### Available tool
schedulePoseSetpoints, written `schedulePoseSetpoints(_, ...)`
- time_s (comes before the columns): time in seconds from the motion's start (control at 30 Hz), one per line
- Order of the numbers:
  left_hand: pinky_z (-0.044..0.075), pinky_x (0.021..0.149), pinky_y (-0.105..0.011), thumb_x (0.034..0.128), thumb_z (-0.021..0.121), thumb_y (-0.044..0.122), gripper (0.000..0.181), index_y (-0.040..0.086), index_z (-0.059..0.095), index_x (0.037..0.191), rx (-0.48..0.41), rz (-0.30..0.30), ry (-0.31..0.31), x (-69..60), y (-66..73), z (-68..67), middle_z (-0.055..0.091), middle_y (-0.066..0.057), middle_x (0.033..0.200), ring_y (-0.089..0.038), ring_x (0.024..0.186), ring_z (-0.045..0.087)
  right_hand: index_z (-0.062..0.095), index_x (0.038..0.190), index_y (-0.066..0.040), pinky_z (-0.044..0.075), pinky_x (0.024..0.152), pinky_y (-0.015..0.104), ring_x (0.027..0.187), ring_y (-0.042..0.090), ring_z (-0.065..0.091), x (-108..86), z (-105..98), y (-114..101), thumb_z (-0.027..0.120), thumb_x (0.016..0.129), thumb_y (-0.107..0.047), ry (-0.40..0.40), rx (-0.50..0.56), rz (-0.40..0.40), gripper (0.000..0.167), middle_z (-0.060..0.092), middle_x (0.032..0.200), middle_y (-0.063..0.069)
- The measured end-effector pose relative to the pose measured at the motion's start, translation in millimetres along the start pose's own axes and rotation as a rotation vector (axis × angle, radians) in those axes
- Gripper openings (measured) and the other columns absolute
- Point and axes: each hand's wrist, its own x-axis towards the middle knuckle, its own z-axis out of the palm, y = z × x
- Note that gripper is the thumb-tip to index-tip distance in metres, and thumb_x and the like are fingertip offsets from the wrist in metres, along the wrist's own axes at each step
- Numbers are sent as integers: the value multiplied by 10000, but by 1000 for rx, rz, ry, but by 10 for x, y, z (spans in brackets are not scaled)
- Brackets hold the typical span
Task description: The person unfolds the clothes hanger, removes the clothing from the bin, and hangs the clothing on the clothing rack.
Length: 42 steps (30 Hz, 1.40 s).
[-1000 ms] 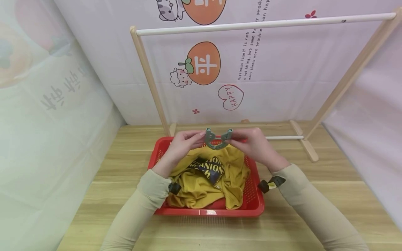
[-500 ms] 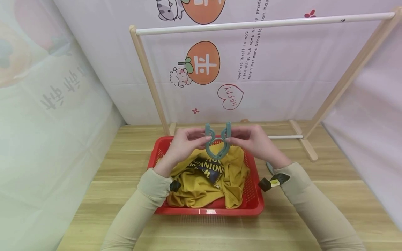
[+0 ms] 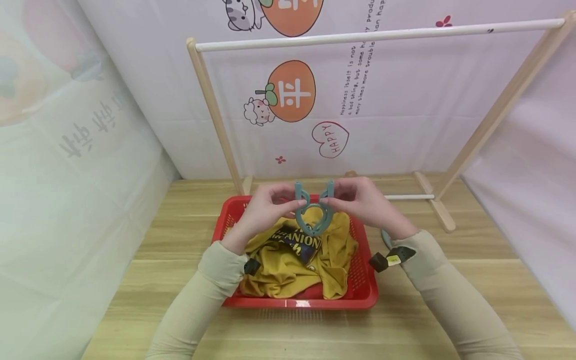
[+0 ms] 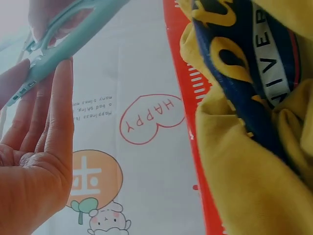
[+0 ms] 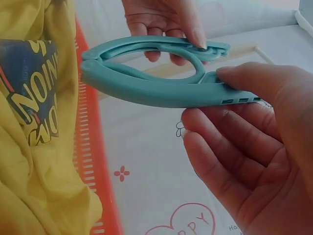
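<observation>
A teal plastic folding hanger (image 3: pixel 313 231) is held above the basket, its two arms folded down to a joined tip and a rounded loop between them. My left hand (image 3: pixel 269 207) pinches the upper end of its left arm with thumb and fingers. On the other side, my right hand (image 3: pixel 360 202) pinches the right arm's upper end, thumb in front. The right wrist view shows the hanger (image 5: pixel 142 93) side-on, with its arms lying close together. Below it a yellow garment (image 3: pixel 283 270) with a navy printed patch lies crumpled in a red plastic basket (image 3: pixel 333 304).
A drying rack with wooden posts (image 3: pixel 216 115) and a white top rail (image 3: pixel 382 35) stands behind the basket. Part of another teal object (image 3: pixel 386 239) shows on the wooden table (image 3: pixel 477 300), mostly hidden by my right forearm. Printed cloth (image 3: pixel 180 95) covers the walls.
The hanger has tilted so that its joined tip now points down towards the garment, and its loop shows more fully. Both hands keep their pinch and have shifted only slightly.
</observation>
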Motion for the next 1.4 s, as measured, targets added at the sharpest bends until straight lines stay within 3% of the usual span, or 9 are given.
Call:
schedulePoseSetpoints(0.13, 619, 767, -412, 941, 767, 169, 225, 54, 748, 1133, -14, -19, -1, -21, -28, -22, 752, -57, 1023, -239, 916, 728, 728, 921, -136, 616, 718, 383, 780, 217, 714, -14, -23, 1, 766, 944, -270, -29, 15, 22, 141, 725, 861, 23)
schedulePoseSetpoints(0.37, 613, 797, -399, 941, 767, 174, 227, 41, 754, 1124, -22, 4, 29, -46, -16, -111, 752, -78, 1025, -250, 914, 732, 744, 1010, -96, 623, 717, 413, 798, 266, 727, -27, -124, 28, 764, 948, -224, -31, 64, 10, 143, 735, 896, 40)
schedulePoseSetpoints(0.63, 595, 847, -466, 932, 781, 246, 230, 75, 765, 1084, -3, 12, 107, -93, -45, -253, 758, -72, 990, -254, 901, 740, 713, 1045, -48, 619, 763, 425, 829, 282, 742, -54, -224, 50, 726, 974, -164, -33, 141, 32, 137, 751, 922, 82)
schedulePoseSetpoints(0.9, 599, 825, -478, 941, 771, 204, 232, 22, 747, 1083, -57, 35, 179, -116, -75, -368, 739, -120, 1000, -292, 883, 739, 691, 1096, 19, 617, 775, 406, 833, 320, 746, -79, -271, 76, 710, 980, -123, 36, 214, 41, 184, 753, 924, 147)
schedulePoseSetpoints(1.1, 589, 843, -504, 955, 752, 168, 233, -16, 725, 1095, -108, 27, 217, -137, -87, -434, 735, -152, 1002, -305, 880, 737, 690, 1115, 4, 612, 793, 404, 871, 315, 741, -99, -282, 98, 707, 988, -162, 155, 246, 33, 210, 756, 984, 129)
schedulePoseSetpoints(1.4, 567, 873, -545, 972, 723, 127, 247, -62, 704, 1130, -172, 3, 253, -153, -120, -484, 748, -157, 1012, -311, 886, 742, 679, 1129, 46, 593, 817, 401, 904, 260, 743, -79, -293, 134, 700, 987, -132, 298, 443, -16, 229, 729, 1100, 200)
